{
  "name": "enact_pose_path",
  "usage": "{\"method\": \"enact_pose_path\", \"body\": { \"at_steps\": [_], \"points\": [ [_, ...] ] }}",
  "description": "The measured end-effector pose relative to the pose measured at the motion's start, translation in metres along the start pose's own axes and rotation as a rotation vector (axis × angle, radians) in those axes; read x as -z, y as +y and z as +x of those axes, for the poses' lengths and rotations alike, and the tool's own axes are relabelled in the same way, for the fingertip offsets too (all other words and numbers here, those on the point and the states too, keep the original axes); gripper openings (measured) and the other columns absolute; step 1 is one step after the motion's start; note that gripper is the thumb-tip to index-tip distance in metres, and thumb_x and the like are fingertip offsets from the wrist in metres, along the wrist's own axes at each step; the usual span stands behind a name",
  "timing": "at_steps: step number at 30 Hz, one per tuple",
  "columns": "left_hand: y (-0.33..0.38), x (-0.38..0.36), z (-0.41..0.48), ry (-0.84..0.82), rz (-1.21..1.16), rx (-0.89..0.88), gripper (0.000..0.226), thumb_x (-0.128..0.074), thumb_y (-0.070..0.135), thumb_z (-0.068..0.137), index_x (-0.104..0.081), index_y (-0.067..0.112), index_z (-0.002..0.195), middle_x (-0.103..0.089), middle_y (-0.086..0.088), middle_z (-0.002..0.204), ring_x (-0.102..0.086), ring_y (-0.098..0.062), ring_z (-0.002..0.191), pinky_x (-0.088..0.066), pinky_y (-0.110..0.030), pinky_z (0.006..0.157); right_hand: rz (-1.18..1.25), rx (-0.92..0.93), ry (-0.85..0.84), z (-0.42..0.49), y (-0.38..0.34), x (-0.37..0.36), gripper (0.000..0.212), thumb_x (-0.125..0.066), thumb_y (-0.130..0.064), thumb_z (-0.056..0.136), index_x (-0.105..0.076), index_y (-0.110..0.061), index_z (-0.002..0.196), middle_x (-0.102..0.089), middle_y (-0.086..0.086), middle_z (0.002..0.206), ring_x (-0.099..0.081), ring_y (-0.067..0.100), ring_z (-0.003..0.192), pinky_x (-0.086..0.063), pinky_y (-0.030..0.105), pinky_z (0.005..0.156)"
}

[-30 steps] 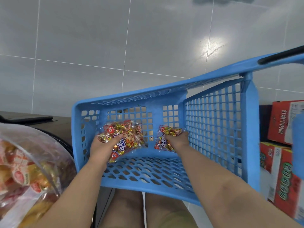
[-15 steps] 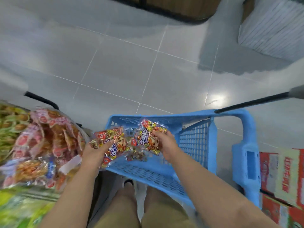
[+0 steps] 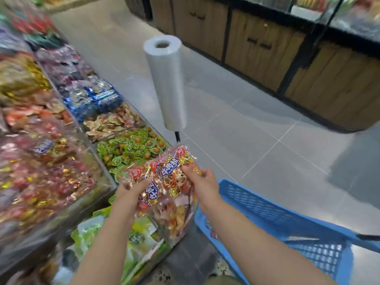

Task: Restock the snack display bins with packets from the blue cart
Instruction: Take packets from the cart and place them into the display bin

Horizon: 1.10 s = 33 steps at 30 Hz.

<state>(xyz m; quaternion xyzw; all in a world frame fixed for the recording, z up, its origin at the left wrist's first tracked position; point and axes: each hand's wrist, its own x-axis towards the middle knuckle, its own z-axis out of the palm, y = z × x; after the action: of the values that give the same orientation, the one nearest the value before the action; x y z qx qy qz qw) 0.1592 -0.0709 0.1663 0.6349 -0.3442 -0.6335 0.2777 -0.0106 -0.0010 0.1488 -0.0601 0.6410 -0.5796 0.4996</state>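
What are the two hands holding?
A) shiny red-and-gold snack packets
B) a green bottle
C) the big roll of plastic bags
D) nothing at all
A: the left hand and the right hand each grip red-and-gold snack packets, and the roll of plastic bags stands apart on its pole, touched by neither hand.

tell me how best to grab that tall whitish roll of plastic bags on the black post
Probably round the middle of the whitish roll of plastic bags, reaching from the open aisle side on its right. It is a smooth upright cylinder on a thin black post, so a wrap grip suits.
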Motion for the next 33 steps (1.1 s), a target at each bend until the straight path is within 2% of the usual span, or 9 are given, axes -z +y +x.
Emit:
{"method": "enact_pose_path", "body": {
  "at_steps": [3,6,9,13,19,23,25,28,33],
  "points": [
    [0.029,0.065,-0.005,0.095,-0.07,-0.071,0.117,-0.091,0.037,0.048,-0.028,0.019,0.145,-0.056,-0.012,0.132,-0.059,-0.032,0.113,-0.046,-0.055,0.097,-0.323,0.154,-0.113,-0.013,0.002,-0.058,0.045,-0.081,-0.05,0.063,-0.054,-0.025,0.088,-0.062,-0.001,0.096,-0.059,0.015,0.086,-0.048,0.028,0.07],
    [0.051,0.128,-0.006,0.186,-0.119,-0.147,0.099,-0.088,0.036,0.046,-0.044,0.02,0.133,-0.061,-0.013,0.126,-0.062,-0.034,0.109,-0.048,-0.057,0.095,-0.517,0.182,-0.299,-0.02,0.003,-0.119,0.049,-0.082,-0.049,0.062,-0.056,-0.021,0.092,-0.062,0.0,0.094,-0.06,0.015,0.083,-0.047,0.03,0.074],
    [0.064,0.181,-0.01,0.273,-0.147,-0.17,0.106,-0.086,0.042,0.042,-0.042,0.02,0.136,-0.06,-0.012,0.128,-0.06,-0.035,0.113,-0.047,-0.057,0.096,-0.52,0.1,-0.503,-0.03,0.008,-0.176,0.057,-0.084,-0.041,0.064,-0.05,-0.023,0.106,-0.061,0.001,0.106,-0.063,0.013,0.085,-0.052,0.023,0.065],
    [0.068,0.237,-0.014,0.332,-0.204,-0.206,0.091,-0.088,0.038,0.053,-0.044,0.023,0.131,-0.062,-0.004,0.115,-0.061,-0.03,0.105,-0.049,-0.054,0.094,-0.335,-0.11,-0.664,-0.044,0.022,-0.235,0.06,-0.082,-0.033,0.067,-0.057,-0.011,0.117,-0.058,0.011,0.119,-0.063,0.024,0.091,-0.056,0.029,0.06],
    [0.064,0.295,-0.023,0.344,-0.265,-0.218,0.065,-0.092,0.037,0.048,-0.053,0.034,0.1,-0.067,-0.01,0.111,-0.066,-0.034,0.099,-0.05,-0.059,0.088,-0.381,-0.184,-0.816,-0.061,0.034,-0.277,0.047,-0.073,-0.018,0.08,-0.047,-0.009,0.118,-0.058,0.013,0.099,-0.061,0.018,0.065,-0.05,0.027,0.055],
    [0.064,0.32,-0.027,0.378,-0.315,-0.229,0.113,-0.091,0.056,0.021,-0.05,0.024,0.122,-0.065,-0.011,0.118,-0.063,-0.035,0.105,-0.048,-0.058,0.092,-0.26,-0.25,-0.832,-0.056,0.028,-0.285,0.03,-0.07,-0.014,0.079,-0.051,-0.012,0.103,-0.068,0.007,0.085,-0.066,0.019,0.068,-0.057,0.038,0.061],
    [0.064,0.328,-0.026,0.403,-0.347,-0.245,0.094,-0.09,0.053,0.025,-0.053,0.03,0.108,-0.069,-0.008,0.109,-0.067,-0.033,0.098,-0.051,-0.056,0.089,-0.231,-0.201,-0.776,-0.046,0.019,-0.288,0.024,-0.066,-0.008,0.084,-0.055,-0.012,0.104,-0.068,0.007,0.084,-0.066,0.022,0.071,-0.057,0.041,0.059],
    [0.068,0.332,-0.021,0.413,-0.37,-0.265,0.067,-0.09,0.041,0.041,-0.054,0.034,0.097,-0.072,-0.007,0.103,-0.07,-0.03,0.09,-0.054,-0.053,0.083,-0.172,-0.072,-0.67,-0.025,-0.004,-0.292,0.025,-0.067,-0.003,0.082,-0.056,-0.01,0.104,-0.071,0.004,0.073,-0.068,0.017,0.06,-0.053,0.029,0.048],
    [0.079,0.329,-0.011,0.411,-0.385,-0.234,0.102,-0.091,0.048,0.031,-0.05,0.022,0.12,-0.067,-0.011,0.112,-0.067,-0.034,0.098,-0.053,-0.054,0.086,-0.408,0.243,-0.522,0.023,-0.038,-0.312,0.043,-0.075,-0.009,0.075,-0.061,-0.016,0.115,-0.074,0.003,0.093,-0.072,0.02,0.08,-0.057,0.031,0.061]
  ]
}}
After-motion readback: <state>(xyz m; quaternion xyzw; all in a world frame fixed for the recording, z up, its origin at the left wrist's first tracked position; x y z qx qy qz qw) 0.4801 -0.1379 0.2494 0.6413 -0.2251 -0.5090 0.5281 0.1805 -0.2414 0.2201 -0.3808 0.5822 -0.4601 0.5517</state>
